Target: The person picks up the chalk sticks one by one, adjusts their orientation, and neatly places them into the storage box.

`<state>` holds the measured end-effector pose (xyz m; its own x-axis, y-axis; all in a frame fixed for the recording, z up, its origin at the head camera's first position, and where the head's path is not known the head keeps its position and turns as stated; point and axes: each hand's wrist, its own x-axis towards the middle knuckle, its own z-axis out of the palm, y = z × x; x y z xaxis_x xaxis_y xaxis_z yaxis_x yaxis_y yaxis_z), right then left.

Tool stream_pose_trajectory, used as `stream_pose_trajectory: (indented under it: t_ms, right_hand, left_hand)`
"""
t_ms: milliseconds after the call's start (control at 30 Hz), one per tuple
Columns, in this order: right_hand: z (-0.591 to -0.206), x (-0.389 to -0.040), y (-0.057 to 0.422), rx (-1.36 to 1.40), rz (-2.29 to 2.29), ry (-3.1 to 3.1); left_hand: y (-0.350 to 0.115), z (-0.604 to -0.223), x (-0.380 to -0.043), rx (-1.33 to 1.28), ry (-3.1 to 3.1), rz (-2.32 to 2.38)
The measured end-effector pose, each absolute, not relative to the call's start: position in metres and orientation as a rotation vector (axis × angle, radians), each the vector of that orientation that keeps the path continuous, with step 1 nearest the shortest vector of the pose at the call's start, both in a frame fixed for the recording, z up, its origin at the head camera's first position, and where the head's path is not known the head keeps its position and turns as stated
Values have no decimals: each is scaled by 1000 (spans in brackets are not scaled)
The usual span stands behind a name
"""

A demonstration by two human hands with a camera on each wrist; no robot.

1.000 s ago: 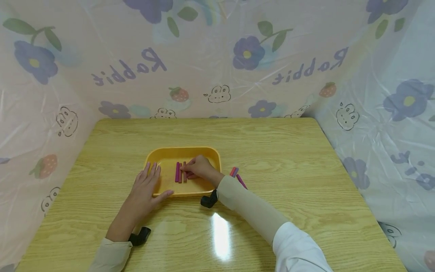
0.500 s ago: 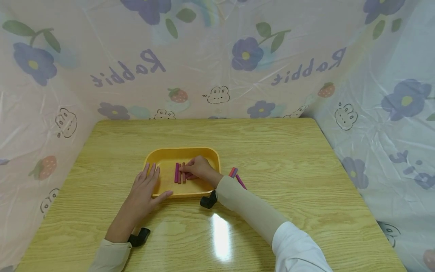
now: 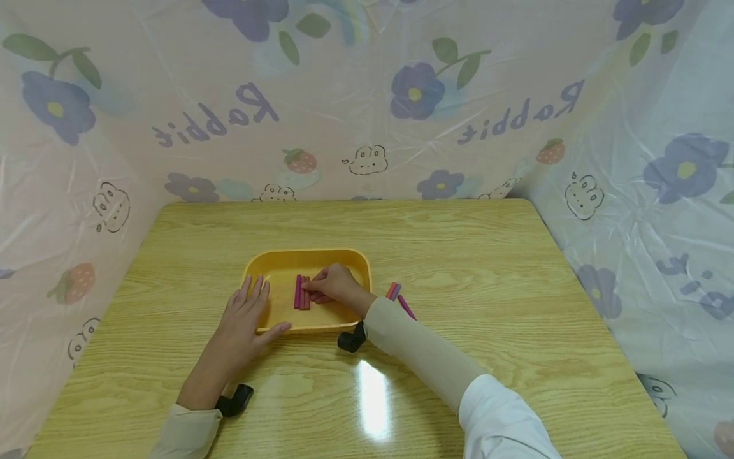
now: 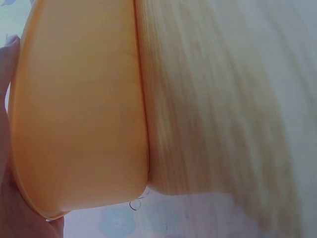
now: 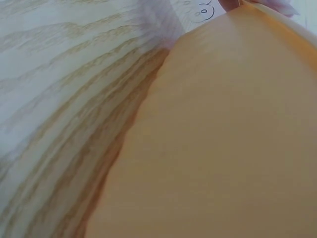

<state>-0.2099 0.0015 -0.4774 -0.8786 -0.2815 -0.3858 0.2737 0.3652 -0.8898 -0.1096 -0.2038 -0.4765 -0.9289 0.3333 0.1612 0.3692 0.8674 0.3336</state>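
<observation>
My right hand reaches into a yellow tray and pinches a brown crayon-like stick by its upper part. That stick lies close alongside another reddish-brown stick and a magenta stick, forming a side-by-side row. Under the right hand, a further dark pink stick is partly hidden. My left hand rests on the tray's left end, fingers straight over the rim and thumb on the near edge. Both wrist views show mostly the outer tray wall and the wooden tabletop.
Right of the tray, a red stick, a purple stick and a magenta stick lie on the wooden table, partly behind the right sleeve. Patterned sheeting stands round the table's back and sides.
The pinched brown stick has slid left, closing the gap to the sticks beside it. My left hand has stayed in place on the tray.
</observation>
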Motion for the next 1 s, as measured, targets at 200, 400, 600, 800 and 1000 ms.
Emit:
stream_pose_trajectory:
  t_ms: [200, 400, 600, 800, 1000]
  right_hand:
    - [-477, -210, 1, 7, -1548, 2145]
    - [-477, -210, 1, 27, -1542, 2149]
    - [-477, -209, 2, 19, -1556, 2142]
    - [-476, -209, 2, 9, -1553, 2142]
    - [-476, -209, 4, -24, -1567, 2124]
  left_hand:
    - [-203, -476, -109, -558, -2937, -546]
    - [-204, -476, -109, -562, -2935, -555]
    - [-203, -475, -109, -568, -2929, -561]
    - [-204, -476, -109, -572, -2925, -562]
    - [-204, -477, -110, -572, -2922, -553]
